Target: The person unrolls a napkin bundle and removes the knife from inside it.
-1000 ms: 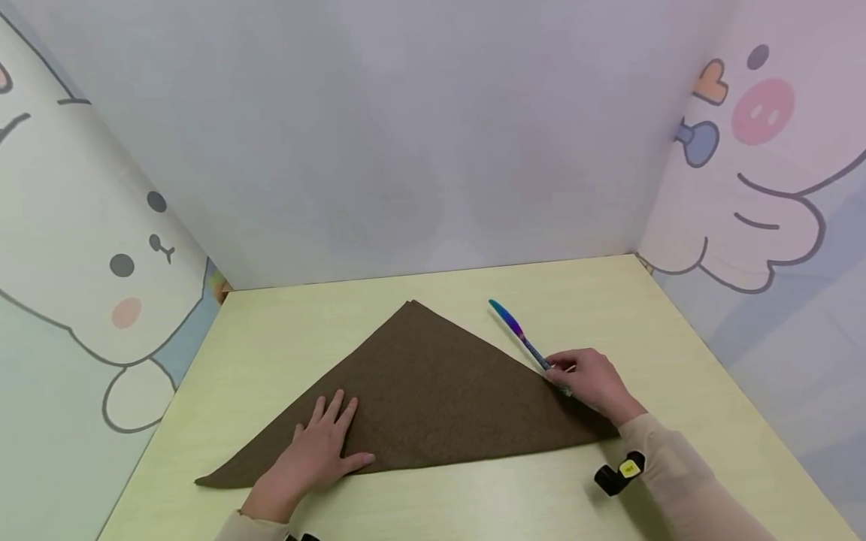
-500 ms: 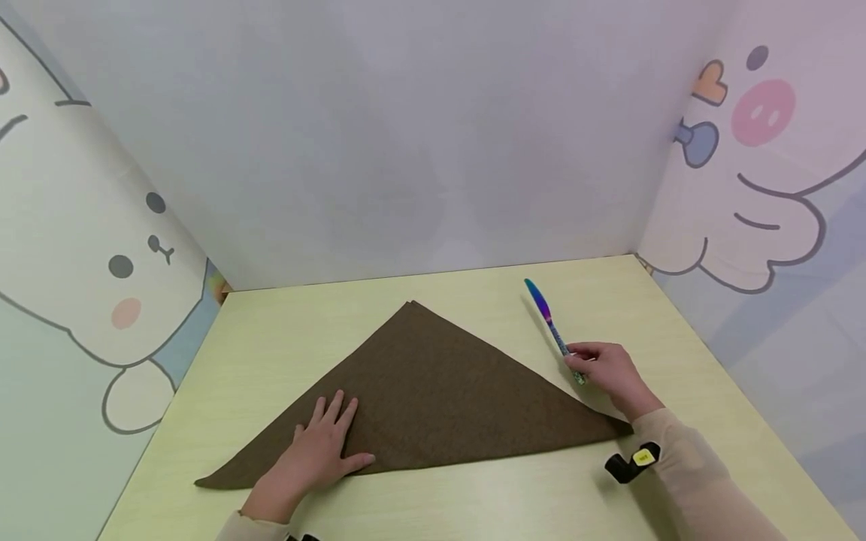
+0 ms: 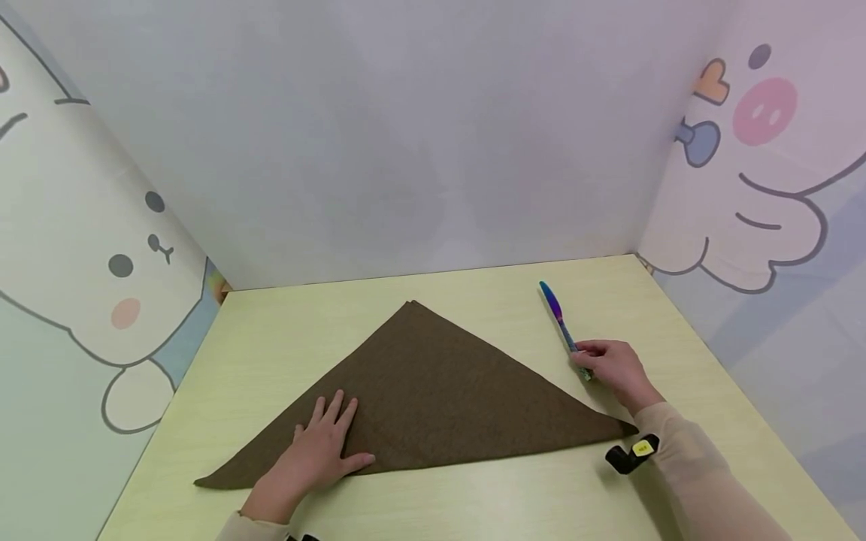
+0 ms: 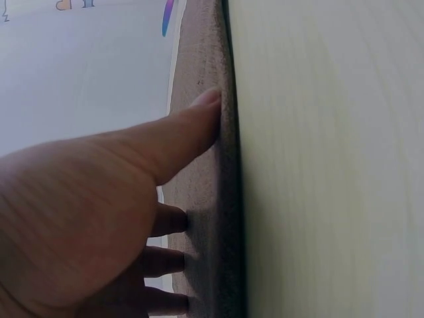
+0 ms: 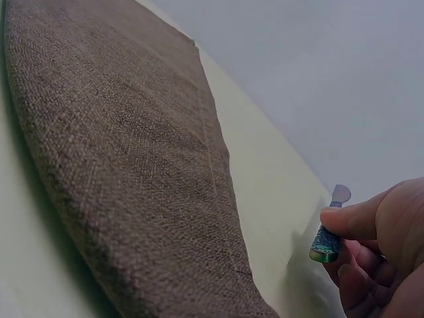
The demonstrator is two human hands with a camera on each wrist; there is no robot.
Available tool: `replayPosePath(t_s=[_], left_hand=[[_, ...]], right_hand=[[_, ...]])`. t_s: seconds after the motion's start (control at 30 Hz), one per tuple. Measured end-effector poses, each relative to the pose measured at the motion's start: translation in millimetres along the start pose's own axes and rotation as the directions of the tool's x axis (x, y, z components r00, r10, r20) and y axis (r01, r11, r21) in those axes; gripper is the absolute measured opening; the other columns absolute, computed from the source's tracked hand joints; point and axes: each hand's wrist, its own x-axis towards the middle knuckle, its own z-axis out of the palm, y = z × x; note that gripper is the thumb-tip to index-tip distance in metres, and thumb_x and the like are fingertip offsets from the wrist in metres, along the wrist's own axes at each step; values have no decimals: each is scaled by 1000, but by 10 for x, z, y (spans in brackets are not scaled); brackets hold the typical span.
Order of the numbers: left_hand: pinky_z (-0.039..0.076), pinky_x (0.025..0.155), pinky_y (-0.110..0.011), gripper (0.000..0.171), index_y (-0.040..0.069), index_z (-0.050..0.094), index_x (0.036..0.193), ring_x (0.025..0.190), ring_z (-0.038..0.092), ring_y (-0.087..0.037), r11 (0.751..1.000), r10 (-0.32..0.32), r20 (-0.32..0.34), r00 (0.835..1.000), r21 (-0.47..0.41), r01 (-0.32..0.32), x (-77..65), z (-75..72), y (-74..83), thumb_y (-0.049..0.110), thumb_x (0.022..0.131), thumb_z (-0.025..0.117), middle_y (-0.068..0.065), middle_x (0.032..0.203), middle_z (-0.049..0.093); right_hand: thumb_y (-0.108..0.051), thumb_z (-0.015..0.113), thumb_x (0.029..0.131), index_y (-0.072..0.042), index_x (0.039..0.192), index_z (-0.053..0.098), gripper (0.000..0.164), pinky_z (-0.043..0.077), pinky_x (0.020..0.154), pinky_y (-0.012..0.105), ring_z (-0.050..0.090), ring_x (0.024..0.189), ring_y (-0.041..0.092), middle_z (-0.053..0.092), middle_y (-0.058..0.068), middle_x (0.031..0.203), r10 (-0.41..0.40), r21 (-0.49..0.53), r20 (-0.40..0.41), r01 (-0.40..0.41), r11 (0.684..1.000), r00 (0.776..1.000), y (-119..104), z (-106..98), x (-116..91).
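A brown cloth [image 3: 446, 391] lies on the table, folded into a triangle with its peak toward the back wall. My left hand [image 3: 314, 447] rests on the cloth's left part, fingers spread and thumb along the front edge; the left wrist view shows the thumb [image 4: 192, 126] on the folded edge. To the right of the cloth, my right hand [image 3: 612, 368] pinches a table knife [image 3: 560, 319] by its patterned handle. Its blue-purple blade points toward the back. In the right wrist view the handle end [image 5: 324, 246] sticks out between thumb and fingers.
The pale yellow table [image 3: 487, 496] ends at a plain light wall [image 3: 433, 150] behind. Cartoon-printed panels [image 3: 764, 188] stand on both sides. A black wrist device with a yellow label [image 3: 632, 453] sits on the right sleeve, close to the cloth's right corner.
My right hand has carried the knife rightward, from over the cloth's right edge to beside it. The cloth's right corner now shows more. My left hand has stayed in place.
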Motion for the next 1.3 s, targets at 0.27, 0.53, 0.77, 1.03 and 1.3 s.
replayPosePath(t_s=[0.27,0.53,0.77,1.03,1.3], left_hand=[[32,88,-74,96,7,34,150,139,17,-51,1000,11,-16,1000,5,-11,-8,-8,12,65,80,63,-23,155,21],[32,88,-74,95,6,34,150,139,17,-51,1000,13,-11,1000,-11,-13,-18,-27,19,64,80,64,-23,155,21],[32,88,-75,96,6,34,150,139,17,-51,1000,10,-7,1000,-11,-10,-20,-32,12,64,80,64,-23,155,20],[32,88,-74,96,6,34,150,139,17,-51,1000,5,-13,1000,-4,-5,-15,-17,2,64,80,64,-23,155,21],[31,89,-75,96,7,34,150,139,16,-50,1000,2,-12,1000,-13,-2,-14,-12,9,64,80,64,-23,156,20]], right_hand=[[-31,71,88,-2,121,66,44,45,70,30,55,100,26,66,15,112,17,-72,-3,-17,997,1000,46,0,-3],[-32,72,87,-3,115,70,41,45,70,30,58,96,25,70,11,104,-28,-153,-29,24,988,999,90,19,36],[-33,74,84,-4,110,72,39,45,66,31,59,88,22,71,9,98,-70,-215,-38,60,975,997,99,37,48],[-32,74,84,-4,107,73,36,43,64,31,60,78,19,71,4,86,-125,-309,-49,104,945,991,42,39,34],[-36,75,83,-6,106,74,38,43,64,32,61,75,16,72,1,82,-174,-363,-58,141,921,983,67,15,42]])
